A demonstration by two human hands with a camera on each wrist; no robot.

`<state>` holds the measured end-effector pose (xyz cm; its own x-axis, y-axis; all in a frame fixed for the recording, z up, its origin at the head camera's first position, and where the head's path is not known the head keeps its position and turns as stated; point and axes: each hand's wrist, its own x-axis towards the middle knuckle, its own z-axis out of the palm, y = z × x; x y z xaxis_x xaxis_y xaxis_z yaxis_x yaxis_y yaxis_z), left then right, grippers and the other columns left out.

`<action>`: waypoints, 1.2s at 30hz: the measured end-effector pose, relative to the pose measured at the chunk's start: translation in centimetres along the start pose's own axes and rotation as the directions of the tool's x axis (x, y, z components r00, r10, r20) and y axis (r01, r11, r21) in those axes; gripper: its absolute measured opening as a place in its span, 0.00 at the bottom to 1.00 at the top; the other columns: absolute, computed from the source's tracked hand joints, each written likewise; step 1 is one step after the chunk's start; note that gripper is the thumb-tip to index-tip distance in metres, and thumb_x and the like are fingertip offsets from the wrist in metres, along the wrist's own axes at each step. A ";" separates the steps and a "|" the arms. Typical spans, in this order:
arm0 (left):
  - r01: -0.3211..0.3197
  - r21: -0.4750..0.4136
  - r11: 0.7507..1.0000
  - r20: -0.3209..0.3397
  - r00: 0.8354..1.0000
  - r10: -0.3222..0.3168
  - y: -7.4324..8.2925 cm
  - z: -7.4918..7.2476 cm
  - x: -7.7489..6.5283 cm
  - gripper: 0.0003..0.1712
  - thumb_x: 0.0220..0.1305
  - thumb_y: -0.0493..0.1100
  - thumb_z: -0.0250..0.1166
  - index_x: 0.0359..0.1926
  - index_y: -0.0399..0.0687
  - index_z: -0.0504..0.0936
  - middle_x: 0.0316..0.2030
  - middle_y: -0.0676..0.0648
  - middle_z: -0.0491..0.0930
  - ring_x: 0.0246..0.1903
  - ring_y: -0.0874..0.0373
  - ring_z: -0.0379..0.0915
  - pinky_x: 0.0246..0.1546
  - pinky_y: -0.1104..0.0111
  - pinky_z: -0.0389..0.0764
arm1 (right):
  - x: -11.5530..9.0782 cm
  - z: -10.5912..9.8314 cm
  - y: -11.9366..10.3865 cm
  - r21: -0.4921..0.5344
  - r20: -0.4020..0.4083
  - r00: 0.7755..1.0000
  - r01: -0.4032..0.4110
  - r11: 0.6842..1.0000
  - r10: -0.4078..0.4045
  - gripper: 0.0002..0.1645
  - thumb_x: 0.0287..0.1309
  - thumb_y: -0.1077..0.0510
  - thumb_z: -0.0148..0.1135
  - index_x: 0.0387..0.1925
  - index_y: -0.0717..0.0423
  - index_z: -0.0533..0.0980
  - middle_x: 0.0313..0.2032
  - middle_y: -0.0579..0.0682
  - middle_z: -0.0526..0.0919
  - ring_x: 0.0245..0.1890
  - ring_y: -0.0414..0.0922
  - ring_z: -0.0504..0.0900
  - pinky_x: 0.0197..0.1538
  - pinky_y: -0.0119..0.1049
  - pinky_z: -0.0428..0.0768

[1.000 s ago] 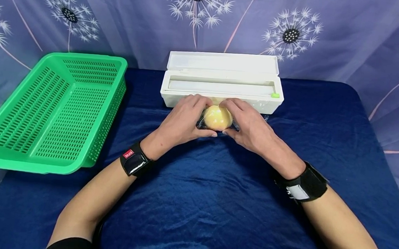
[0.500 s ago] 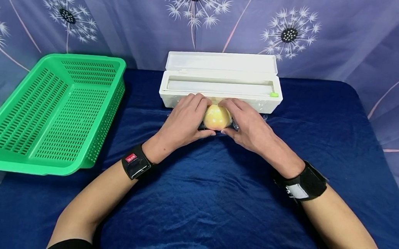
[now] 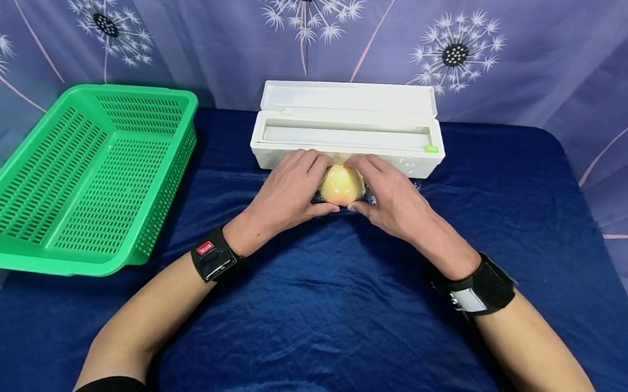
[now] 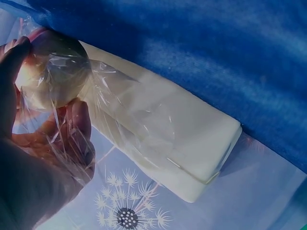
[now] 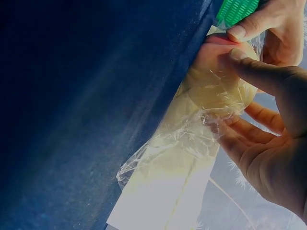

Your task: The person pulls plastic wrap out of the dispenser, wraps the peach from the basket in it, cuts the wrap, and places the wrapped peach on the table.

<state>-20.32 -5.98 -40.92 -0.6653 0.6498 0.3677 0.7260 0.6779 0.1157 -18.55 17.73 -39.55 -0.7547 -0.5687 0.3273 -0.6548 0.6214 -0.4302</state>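
A round yellow fruit [image 3: 342, 186] with a pink blush is wrapped in clear cling film [image 5: 192, 132]. My left hand [image 3: 291, 185] holds its left side, thumb at the near edge and fingers at the far side. On the other side my right hand [image 3: 393, 195] grips it the same way, the two thumb tips almost meeting in front. Film trails loosely from the fruit in both wrist views, bunched near the right fingers and draped past the left ones. Right behind the fruit stands a white cling film box [image 3: 349, 141], its lid raised and a roll inside.
A green plastic basket [image 3: 150, 221] with slotted walls stands at the left of the table. Dark blue cloth [image 3: 337, 331] covers the table, and a purple curtain [image 3: 205, 24] with dandelion prints hangs behind it. A small green slider [image 3: 432, 149] sits on the box's right end.
Both hands keep the fruit between them in nearly the same spot. The left wrist shifts very slightly, and the whole head view moves a little between the first two frames.
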 end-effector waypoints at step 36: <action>-0.005 -0.088 0.996 -0.023 1.000 0.003 -0.3 0.0 0.0 0.47 0.54 0.63 0.83 0.67 0.45 0.76 0.59 0.41 0.80 0.60 0.43 0.77 0.64 0.51 0.74 | -0.1 0.1 0.3 -0.013 -0.036 0.997 0.066 0.998 -0.066 0.41 0.52 0.63 0.84 0.65 0.67 0.73 0.61 0.63 0.75 0.58 0.56 0.78 0.58 0.50 0.80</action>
<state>-20.53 -6.22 -41.00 -0.6589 0.6436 0.3894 0.7419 0.6417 0.1947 -18.64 17.93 -39.84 -0.7107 -0.5889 0.3850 -0.7035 0.5895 -0.3970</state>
